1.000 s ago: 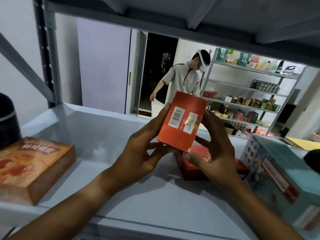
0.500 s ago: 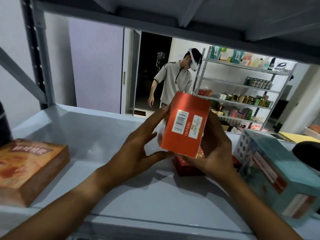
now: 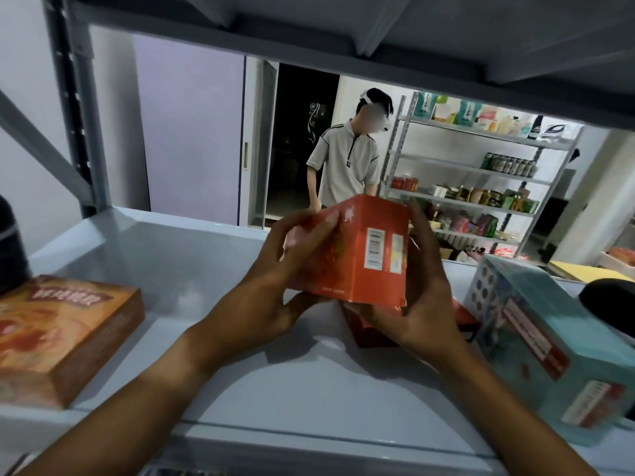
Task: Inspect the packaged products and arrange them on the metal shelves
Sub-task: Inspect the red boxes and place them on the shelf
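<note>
Held up over the middle of the pale grey metal shelf (image 3: 144, 255): a red-orange cardboard box with a white barcode label (image 3: 357, 255), gripped from both sides and clear of the shelf surface. Left hand (image 3: 275, 286) clasped on the box's left face, fingers curled over the upper corner and thumb tucked beneath the lower edge. Right hand (image 3: 422, 297) wrapped round the right side, fingers (image 3: 421, 231) up behind the far face, palm cupping the bottom corner. Directly below and just behind the held box, a second red carton (image 3: 371, 333) lying on the shelf, mostly hidden by the right hand. At 9 o'clock, flat near the shelf's front edge, an orange-brown printed box (image 3: 58, 338); beyond it at the left border, a dark rounded object (image 3: 10, 249), only partly in view. At 3 o'clock, a light teal rectangular box with red labels (image 3: 556, 348), tilted and angled toward the camera. At 12 o'clock, across the room, a person in a grey polo shirt (image 3: 347, 166) beside a stocked wire rack (image 3: 481, 176).
</note>
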